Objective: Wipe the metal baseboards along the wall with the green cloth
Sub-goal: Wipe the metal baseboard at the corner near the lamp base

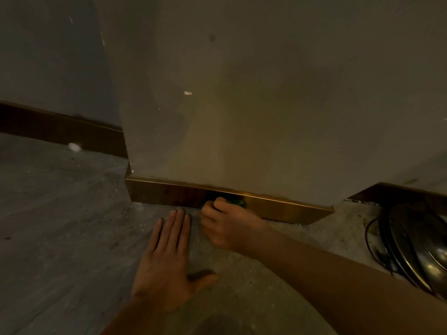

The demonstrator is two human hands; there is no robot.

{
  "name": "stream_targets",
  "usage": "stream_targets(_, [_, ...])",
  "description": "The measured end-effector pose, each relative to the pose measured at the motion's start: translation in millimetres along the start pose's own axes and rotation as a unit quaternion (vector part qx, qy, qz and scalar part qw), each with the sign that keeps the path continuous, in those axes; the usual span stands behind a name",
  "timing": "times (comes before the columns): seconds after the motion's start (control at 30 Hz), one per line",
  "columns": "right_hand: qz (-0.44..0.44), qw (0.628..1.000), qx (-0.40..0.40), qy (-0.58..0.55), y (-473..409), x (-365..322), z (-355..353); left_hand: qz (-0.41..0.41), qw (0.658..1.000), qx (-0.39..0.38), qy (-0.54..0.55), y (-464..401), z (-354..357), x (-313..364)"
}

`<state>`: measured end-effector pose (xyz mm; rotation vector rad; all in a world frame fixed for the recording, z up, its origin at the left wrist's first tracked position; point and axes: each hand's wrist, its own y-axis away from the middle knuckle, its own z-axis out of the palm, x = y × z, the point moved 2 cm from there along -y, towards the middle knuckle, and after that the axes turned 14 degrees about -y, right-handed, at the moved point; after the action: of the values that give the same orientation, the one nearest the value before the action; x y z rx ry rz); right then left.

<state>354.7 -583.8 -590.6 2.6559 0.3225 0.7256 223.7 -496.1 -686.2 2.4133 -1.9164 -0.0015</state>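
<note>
A brass-coloured metal baseboard (285, 209) runs along the foot of a projecting wall section. My right hand (225, 226) is closed around the green cloth (235, 202), pressing it against the baseboard near its middle; only a small edge of the cloth shows above my knuckles. My left hand (167, 259) lies flat on the floor with fingers spread, just left of the right hand and short of the baseboard. More baseboard (60, 129) continues along the recessed wall at the left, and another stretch of baseboard (406, 192) at the right.
The floor (60, 213) is grey, gritty concrete. A small white scrap (73, 146) lies by the left baseboard. At the right, shiny round metal lids or plates (416, 250) lean by the wall with black cables (377, 250) beside them.
</note>
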Motion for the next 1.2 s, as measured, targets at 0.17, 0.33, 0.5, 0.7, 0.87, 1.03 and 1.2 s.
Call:
stream_targets(0.17, [0.02,0.999,-0.049,-0.001,14.0,-1.1,7.5,-0.003,1.0,-0.013,-0.008,-0.1,-1.6,-0.5])
stream_targets(0.33, [0.053,0.992,-0.109,-0.026,29.1,-1.0,13.2,-0.004,0.999,-0.044,-0.029,-1.1,-0.9,-0.6])
stream_targets(0.5, [0.106,0.983,-0.135,-0.063,63.2,1.1,17.5,-0.011,0.998,-0.051,-0.023,-1.3,-1.7,-0.8])
stream_targets(0.7, [0.197,0.964,-0.101,-0.148,106.3,5.9,5.7,0.013,0.999,-0.034,0.004,-2.2,-12.4,5.1])
stream_targets(0.87, [0.322,0.904,-0.071,-0.271,132.8,-7.5,2.3,0.03,0.998,-0.029,0.046,-5.9,-24.6,19.4])
stream_targets(1.03, [0.444,0.811,-0.013,-0.381,151.8,-16.1,-8.5,0.064,0.993,-0.042,0.094,-24.5,-59.4,41.1])
stream_targets(1.2, [0.533,0.699,0.069,-0.473,168.5,-20.6,-24.0,0.132,0.984,-0.051,0.111,-43.7,-105.5,78.1])
